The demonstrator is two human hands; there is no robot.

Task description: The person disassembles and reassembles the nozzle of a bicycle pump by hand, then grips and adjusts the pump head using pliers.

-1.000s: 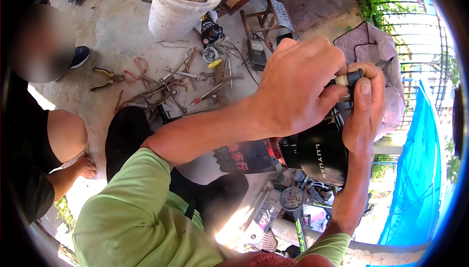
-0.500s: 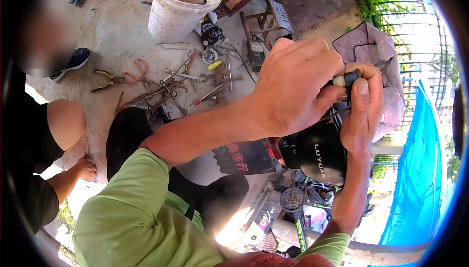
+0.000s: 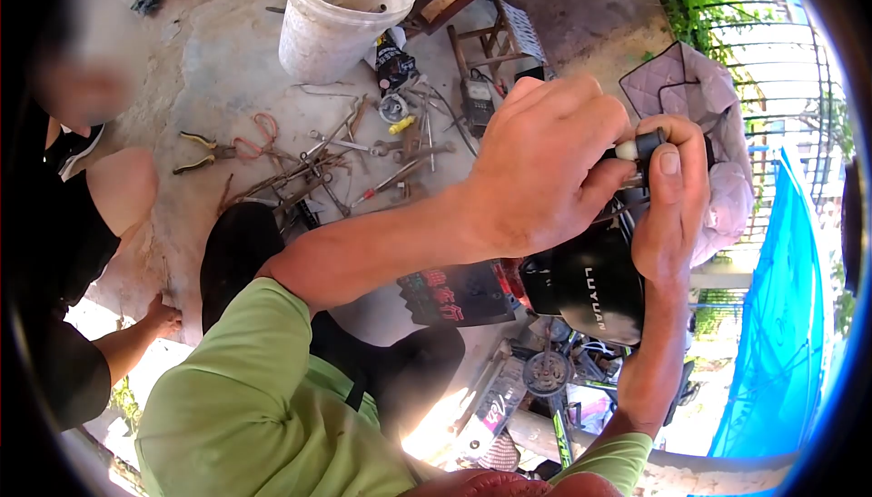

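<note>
Head view: left hand [image 3: 545, 170] and right hand [image 3: 672, 197] together pinch a small dark-and-pale fitting [image 3: 648, 144] from opposite sides, seemingly to steady it.

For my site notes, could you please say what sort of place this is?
Likely an outdoor repair spot, perhaps a yard: pliers and a heap of tools lie on the ground, with a barred fence at right.
</note>
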